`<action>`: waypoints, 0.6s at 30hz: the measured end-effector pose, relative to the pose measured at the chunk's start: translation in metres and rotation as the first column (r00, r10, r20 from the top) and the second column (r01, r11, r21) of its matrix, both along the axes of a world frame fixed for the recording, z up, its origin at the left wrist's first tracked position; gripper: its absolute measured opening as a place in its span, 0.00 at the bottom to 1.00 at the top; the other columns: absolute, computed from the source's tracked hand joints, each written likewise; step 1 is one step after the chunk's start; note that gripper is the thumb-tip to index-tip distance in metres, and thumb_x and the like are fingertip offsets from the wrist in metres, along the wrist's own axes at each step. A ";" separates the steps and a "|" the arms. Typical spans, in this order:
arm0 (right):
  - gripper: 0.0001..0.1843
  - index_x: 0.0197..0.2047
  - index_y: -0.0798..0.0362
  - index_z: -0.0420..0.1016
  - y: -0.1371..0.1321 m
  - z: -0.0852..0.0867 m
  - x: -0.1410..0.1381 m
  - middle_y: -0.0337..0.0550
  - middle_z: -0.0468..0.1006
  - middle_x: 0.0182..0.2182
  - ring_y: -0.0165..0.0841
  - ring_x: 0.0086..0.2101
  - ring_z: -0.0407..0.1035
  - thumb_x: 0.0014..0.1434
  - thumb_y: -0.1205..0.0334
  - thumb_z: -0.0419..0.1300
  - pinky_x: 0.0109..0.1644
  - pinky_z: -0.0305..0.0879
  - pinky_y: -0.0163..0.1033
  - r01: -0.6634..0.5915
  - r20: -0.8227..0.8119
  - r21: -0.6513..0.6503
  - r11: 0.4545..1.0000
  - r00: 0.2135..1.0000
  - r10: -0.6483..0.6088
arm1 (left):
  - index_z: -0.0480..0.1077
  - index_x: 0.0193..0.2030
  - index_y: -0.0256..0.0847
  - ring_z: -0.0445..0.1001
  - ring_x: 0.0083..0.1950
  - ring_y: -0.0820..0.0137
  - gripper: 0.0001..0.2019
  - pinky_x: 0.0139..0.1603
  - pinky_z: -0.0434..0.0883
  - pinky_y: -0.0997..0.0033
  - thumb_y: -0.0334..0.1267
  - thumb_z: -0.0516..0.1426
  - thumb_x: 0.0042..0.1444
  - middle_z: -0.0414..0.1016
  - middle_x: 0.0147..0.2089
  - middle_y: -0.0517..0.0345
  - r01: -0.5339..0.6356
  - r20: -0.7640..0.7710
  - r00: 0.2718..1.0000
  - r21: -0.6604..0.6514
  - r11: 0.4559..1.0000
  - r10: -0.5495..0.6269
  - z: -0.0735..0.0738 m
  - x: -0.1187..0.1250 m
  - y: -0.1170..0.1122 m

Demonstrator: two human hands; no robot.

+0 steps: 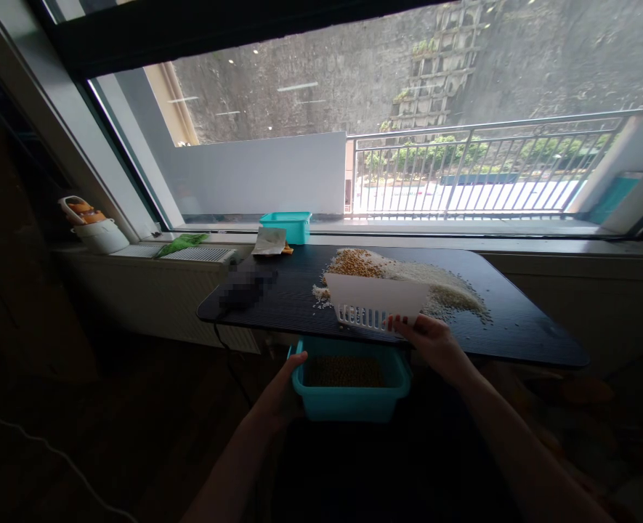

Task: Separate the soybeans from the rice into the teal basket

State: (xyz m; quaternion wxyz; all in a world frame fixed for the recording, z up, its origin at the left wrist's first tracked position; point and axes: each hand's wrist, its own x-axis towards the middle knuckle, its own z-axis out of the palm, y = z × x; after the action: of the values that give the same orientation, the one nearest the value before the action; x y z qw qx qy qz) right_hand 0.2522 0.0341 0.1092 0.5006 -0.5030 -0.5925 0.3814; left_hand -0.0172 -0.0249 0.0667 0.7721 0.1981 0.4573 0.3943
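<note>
My left hand (285, 385) grips the left rim of a teal plastic bin (348, 404), its thumb over the edge. The bin sits just below the table's front edge, with a layer of brownish beans or grains (346, 371) inside. My right hand (427, 335) pinches the lower right part of a white slotted plastic piece (378, 294), tilted at the table's front. Its upper part is plain, with a row of slots along the bottom. Behind it lie a heap of yellow kernels (357, 261) and a spread of white rice-like grains (435, 280).
The dark table (517, 330) has rounded corners. At its back left stand a second teal bin (298, 226) and a paper packet (269, 242). A blurred dark object (245, 289) lies at the left. A radiator (190, 283), a white basket (100, 236) and a window are beyond.
</note>
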 end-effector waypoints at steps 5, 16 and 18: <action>0.25 0.26 0.52 0.81 -0.009 0.012 0.002 0.44 0.82 0.29 0.42 0.34 0.75 0.37 0.37 0.68 0.44 0.71 0.46 -0.073 0.006 -0.053 0.996 0.997 0.074 | 0.61 0.61 0.39 0.72 0.52 0.55 0.30 0.47 0.69 0.61 0.53 0.55 0.54 0.74 0.52 0.47 -0.027 -0.001 1.000 -0.016 1.000 0.027 0.000 -0.001 0.001; 0.26 0.29 0.54 0.81 0.004 0.008 0.024 0.46 0.82 0.29 0.43 0.34 0.75 0.37 0.39 0.68 0.46 0.69 0.50 0.126 -0.031 -0.001 0.992 0.992 -0.126 | 0.62 0.60 0.39 0.69 0.56 0.54 0.30 0.48 0.69 0.61 0.53 0.54 0.55 0.71 0.55 0.45 0.008 0.019 1.000 0.006 1.000 -0.008 -0.001 -0.001 0.000; 0.25 0.29 0.54 0.81 0.005 0.006 0.021 0.47 0.82 0.29 0.43 0.34 0.75 0.38 0.39 0.68 0.46 0.69 0.50 0.116 -0.018 -0.002 0.993 0.993 -0.116 | 0.62 0.60 0.39 0.69 0.56 0.54 0.30 0.47 0.69 0.62 0.54 0.54 0.54 0.72 0.54 0.46 0.012 0.018 1.000 0.005 1.000 -0.012 -0.003 -0.002 0.001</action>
State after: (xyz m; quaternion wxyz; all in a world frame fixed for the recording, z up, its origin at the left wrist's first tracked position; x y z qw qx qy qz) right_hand 0.2736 0.0394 0.1156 0.5270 -0.5331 -0.5576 0.3566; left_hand -0.0192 -0.0240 0.0639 0.7782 0.1992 0.4480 0.3925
